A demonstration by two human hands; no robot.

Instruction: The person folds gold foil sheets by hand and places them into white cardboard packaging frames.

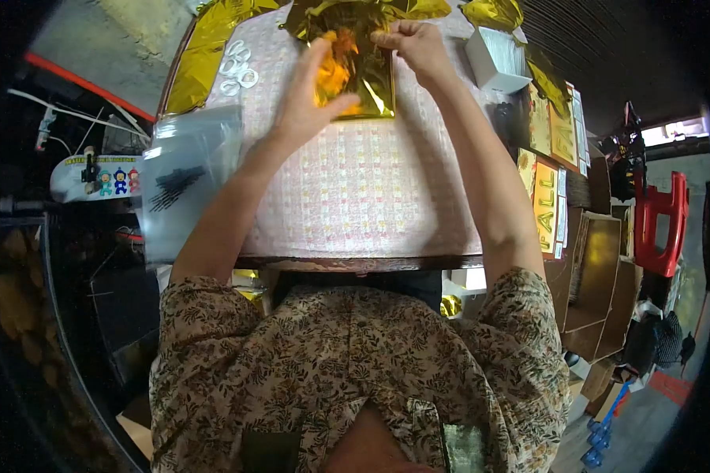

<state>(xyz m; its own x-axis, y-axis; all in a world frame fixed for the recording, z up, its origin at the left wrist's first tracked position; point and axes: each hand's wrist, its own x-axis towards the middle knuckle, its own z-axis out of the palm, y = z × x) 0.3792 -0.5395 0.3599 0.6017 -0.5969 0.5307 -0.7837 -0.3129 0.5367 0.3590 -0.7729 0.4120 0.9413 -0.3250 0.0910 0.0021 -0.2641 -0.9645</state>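
Observation:
A shiny gold foil sheet (375,83) lies at the far middle of the cloth-covered table (347,189). My left hand (312,94) is over its left edge, fingers spread and thumb apart, with nothing gripped. At the foil's upper right, my right hand (418,47) has its thumb and index finger pinched together on the foil's edge. Orange reflections show on the foil beside my left hand. More gold foil (201,67) lies along the table's far left edge. Several white rings (239,67) form a small cluster left of my left hand.
Clear plastic bags (193,173) lie at the table's left edge. On the right stand a white box of thin sheets (498,59) and printed "FALL" packs (546,197). Cardboard boxes (596,276) and a red plastic stool (664,225) are beyond the right edge.

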